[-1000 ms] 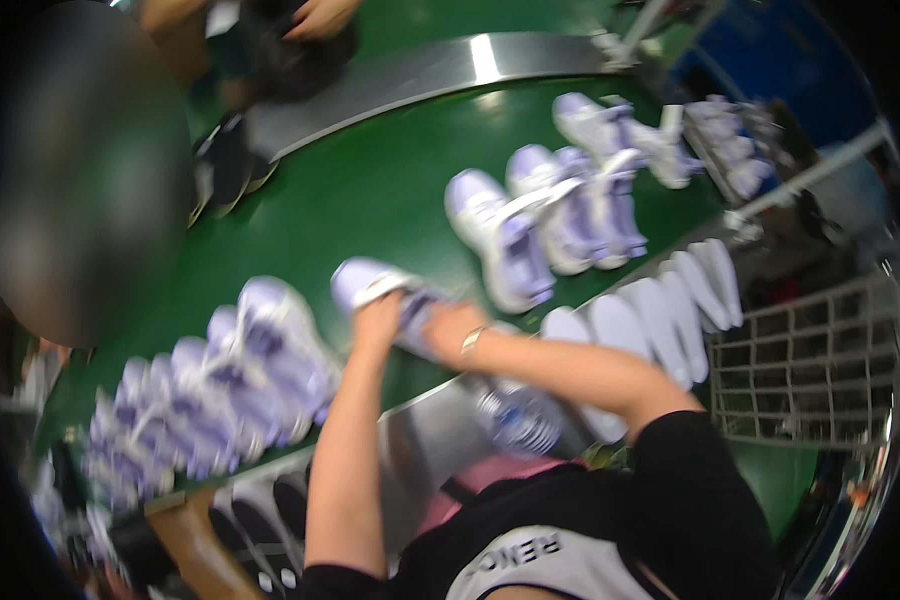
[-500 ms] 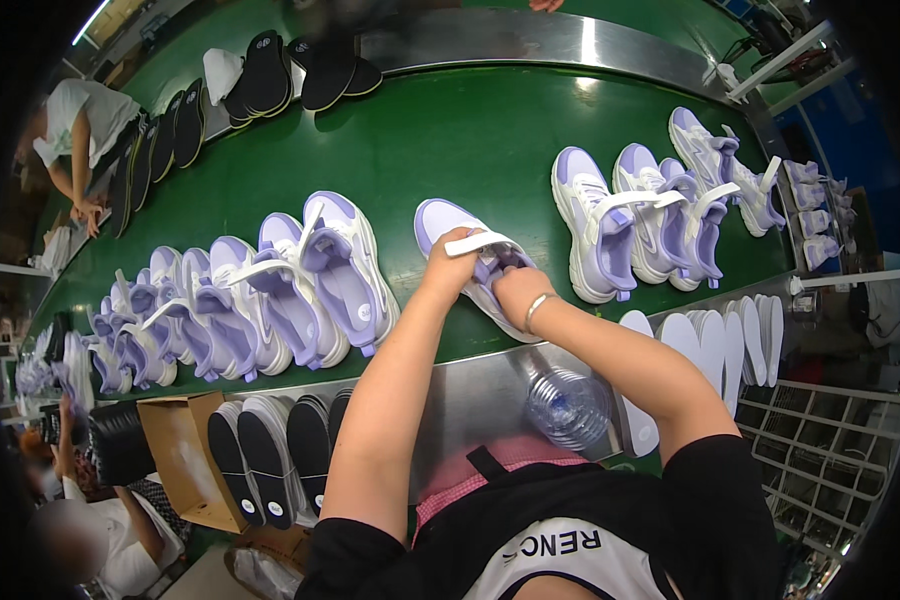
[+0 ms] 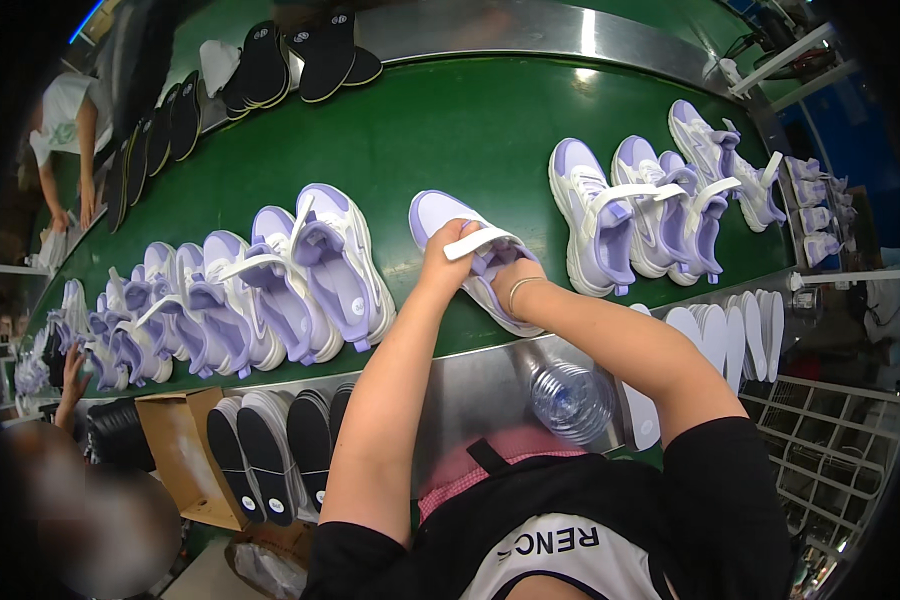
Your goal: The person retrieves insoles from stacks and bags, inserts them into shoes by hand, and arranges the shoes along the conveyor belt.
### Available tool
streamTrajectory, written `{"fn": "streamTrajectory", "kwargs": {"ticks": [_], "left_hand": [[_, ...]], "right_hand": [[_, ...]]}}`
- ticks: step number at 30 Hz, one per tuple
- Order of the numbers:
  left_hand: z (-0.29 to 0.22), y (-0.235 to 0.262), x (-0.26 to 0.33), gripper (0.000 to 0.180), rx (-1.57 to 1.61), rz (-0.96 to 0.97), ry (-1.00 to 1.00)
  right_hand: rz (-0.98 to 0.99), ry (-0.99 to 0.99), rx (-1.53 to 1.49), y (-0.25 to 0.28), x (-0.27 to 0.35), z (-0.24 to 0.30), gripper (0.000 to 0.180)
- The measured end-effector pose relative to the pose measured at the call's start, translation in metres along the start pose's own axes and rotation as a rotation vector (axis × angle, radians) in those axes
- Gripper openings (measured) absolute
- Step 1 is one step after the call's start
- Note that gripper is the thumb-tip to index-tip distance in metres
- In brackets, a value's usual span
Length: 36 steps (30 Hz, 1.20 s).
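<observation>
A white and lilac sneaker (image 3: 440, 215) lies on the green conveyor belt (image 3: 450, 130) in front of me. My left hand (image 3: 448, 256) grips its white strap near the tongue. My right hand (image 3: 510, 280), with a thin bracelet at the wrist, rests on the sneaker's opening beside the strap. Both forearms reach up from the lower edge.
More lilac sneakers lie to the left (image 3: 300, 270) and right (image 3: 620, 210) on the belt. Black insoles (image 3: 270, 60) lie at the far side. White insoles (image 3: 740, 335), a clear water bottle (image 3: 570, 400), dark insoles in a cardboard box (image 3: 185, 450) and a wire rack (image 3: 830, 440) sit nearer. Another person (image 3: 70, 130) stands at left.
The view has steadied and closed in on the belt. Both hands stay on the same sneaker, now working its white strap.
</observation>
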State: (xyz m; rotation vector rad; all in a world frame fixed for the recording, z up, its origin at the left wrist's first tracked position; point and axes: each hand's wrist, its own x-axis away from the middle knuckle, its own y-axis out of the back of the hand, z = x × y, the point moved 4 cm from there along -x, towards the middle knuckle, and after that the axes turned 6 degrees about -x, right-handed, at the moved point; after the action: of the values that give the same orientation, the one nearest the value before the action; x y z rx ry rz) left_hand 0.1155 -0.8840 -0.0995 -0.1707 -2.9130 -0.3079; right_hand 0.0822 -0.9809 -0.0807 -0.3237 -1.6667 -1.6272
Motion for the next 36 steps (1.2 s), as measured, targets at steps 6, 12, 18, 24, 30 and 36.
{"fn": "streamTrajectory", "kwargs": {"ticks": [6,12,18,24,30,36], "left_hand": [[0.001,0.001,0.002,0.025,-0.101,0.04,0.059],[-0.015,-0.005,0.01,0.02,-0.058,0.014,-0.007],[-0.057,0.022,0.034,0.038,-0.569,-0.045,-0.27],[-0.081,0.079,0.027,0.035,-0.576,-0.14,-0.27],[-0.132,-0.057,0.003,0.056,-0.755,0.059,-0.468],[-0.098,-0.159,-0.033,0.057,-0.759,0.156,-0.607]], "right_hand": [[0.41,0.075,0.031,0.023,0.052,0.013,0.048],[0.281,0.078,0.054,-0.009,0.05,-0.002,0.061],[-0.539,0.333,-0.348,-0.002,0.104,-0.02,0.049],[-0.932,-0.254,-0.505,-0.065,0.213,-0.151,0.031],[-0.694,-0.759,-0.366,-0.132,0.279,-0.185,0.048],[-0.785,-0.691,-0.503,-0.156,0.278,-0.203,0.046]]}}
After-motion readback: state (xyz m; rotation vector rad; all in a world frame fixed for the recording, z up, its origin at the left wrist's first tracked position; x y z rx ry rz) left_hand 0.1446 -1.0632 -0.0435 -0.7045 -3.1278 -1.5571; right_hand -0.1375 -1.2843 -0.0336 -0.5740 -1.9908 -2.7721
